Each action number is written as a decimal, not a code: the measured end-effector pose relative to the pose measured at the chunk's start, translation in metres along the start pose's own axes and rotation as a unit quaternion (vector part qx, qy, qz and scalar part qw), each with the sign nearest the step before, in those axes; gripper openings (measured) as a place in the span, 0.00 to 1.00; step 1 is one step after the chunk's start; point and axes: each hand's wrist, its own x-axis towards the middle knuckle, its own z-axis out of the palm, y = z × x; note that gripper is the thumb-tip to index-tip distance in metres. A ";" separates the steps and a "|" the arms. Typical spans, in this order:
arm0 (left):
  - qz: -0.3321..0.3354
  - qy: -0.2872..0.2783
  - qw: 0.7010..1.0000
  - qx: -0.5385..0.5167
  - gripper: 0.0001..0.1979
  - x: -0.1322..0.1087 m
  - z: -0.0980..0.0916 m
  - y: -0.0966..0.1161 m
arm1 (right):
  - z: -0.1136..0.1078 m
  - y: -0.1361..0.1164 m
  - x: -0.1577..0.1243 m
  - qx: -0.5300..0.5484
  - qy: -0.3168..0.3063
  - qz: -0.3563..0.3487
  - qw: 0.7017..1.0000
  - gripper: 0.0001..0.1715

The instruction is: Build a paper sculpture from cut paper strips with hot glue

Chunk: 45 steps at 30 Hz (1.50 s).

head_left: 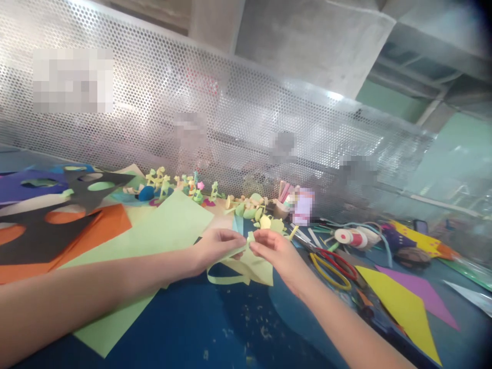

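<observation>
Black cut-out paper (34, 241) ran off the left edge. The left hand (215, 246) and right hand (274, 251) pinched a pale green paper strip (226, 280) above the blue table (200, 328); fingertips hid its middle. Blurred scissors (334, 259) lay just to the right.

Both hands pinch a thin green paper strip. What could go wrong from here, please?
1. The strip, pinched between the left hand and the right hand, looks thin; a hard pull might tear it.
2. The scissors lie close beside the right forearm; a sideways move could bump them.
</observation>
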 end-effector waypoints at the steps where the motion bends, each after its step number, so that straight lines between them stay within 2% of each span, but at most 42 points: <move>1: 0.000 -0.007 1.000 -0.013 0.15 0.002 -0.001 -0.005 | 0.002 0.005 0.000 0.020 0.012 0.006 1.000 0.20; 5: 0.004 -0.013 1.000 -0.020 0.14 0.006 -0.002 -0.014 | 0.011 0.019 0.000 0.106 0.051 0.018 0.993 0.18; 11: 0.004 -0.012 1.000 -0.012 0.11 0.007 -0.002 -0.013 | 0.017 0.030 -0.003 0.185 0.042 0.011 0.982 0.12; 18: 0.014 -0.024 0.999 0.025 0.08 0.006 -0.003 -0.016 | 0.016 0.031 -0.004 0.175 0.042 -0.004 0.984 0.08; 24: 0.014 -0.018 0.999 0.046 0.09 0.004 0.001 -0.013 | 0.017 0.032 -0.005 0.179 0.055 -0.021 0.982 0.09; 30: 0.030 -0.005 0.996 0.085 0.07 0.003 0.002 -0.013 | 0.016 0.035 -0.006 0.135 0.068 -0.036 0.988 0.12; 34: 0.037 -0.013 0.992 0.116 0.08 0.001 0.002 -0.012 | 0.016 0.036 -0.006 0.111 0.067 -0.043 0.991 0.12; 40: 0.033 -0.007 0.992 0.120 0.13 0.000 0.001 -0.012 | 0.017 0.033 -0.007 0.143 0.039 -0.028 0.989 0.12; 45: 0.017 0.013 0.990 0.137 0.12 0.000 0.001 -0.011 | 0.017 0.034 -0.007 0.088 0.048 -0.037 0.994 0.13</move>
